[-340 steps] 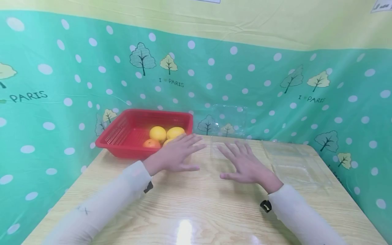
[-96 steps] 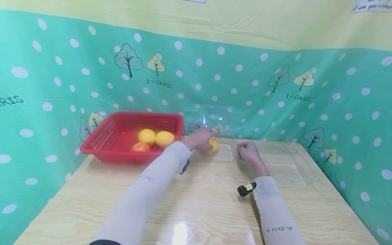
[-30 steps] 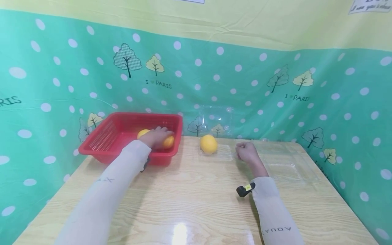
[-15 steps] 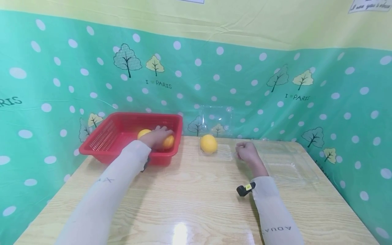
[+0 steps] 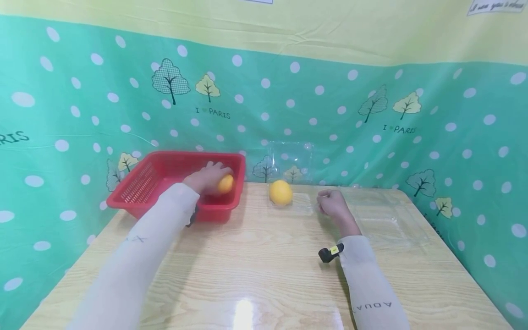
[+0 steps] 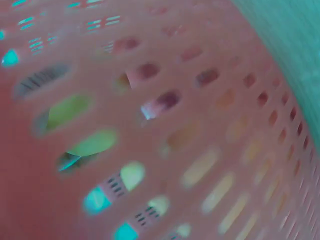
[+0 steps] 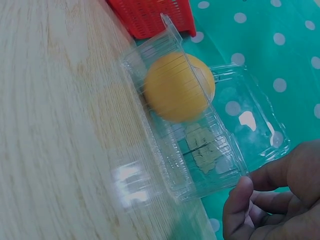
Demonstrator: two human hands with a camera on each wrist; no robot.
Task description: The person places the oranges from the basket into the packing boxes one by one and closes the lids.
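Observation:
My left hand (image 5: 208, 178) is inside the red plastic basket (image 5: 240, 181), gripping a yellow-orange orange (image 5: 225, 184); the hand hides the other fruit there. Only the basket's blurred slotted wall (image 6: 165, 150) fills the left wrist view, with neither hand nor fruit plain. Another orange (image 7: 175, 87) sits in the left end of a small clear plastic box (image 7: 180, 187), whose hinged lid (image 7: 250, 110) stands up behind against the cloth. Beside the box's right end, my right hand (image 5: 335, 205) pinches its rim between thumb and fingertip, as the right wrist view shows.
More clear plastic containers (image 5: 383, 224) lie on the table's right side, their edges hard to make out. A green dotted cloth (image 5: 330, 101) hangs behind and at both sides of the wooden table (image 5: 264, 266).
Both hands were spread above the table at first. My left hand then put an orange into the box, returned to the basket and has raised another slightly. My right hand stays at the box.

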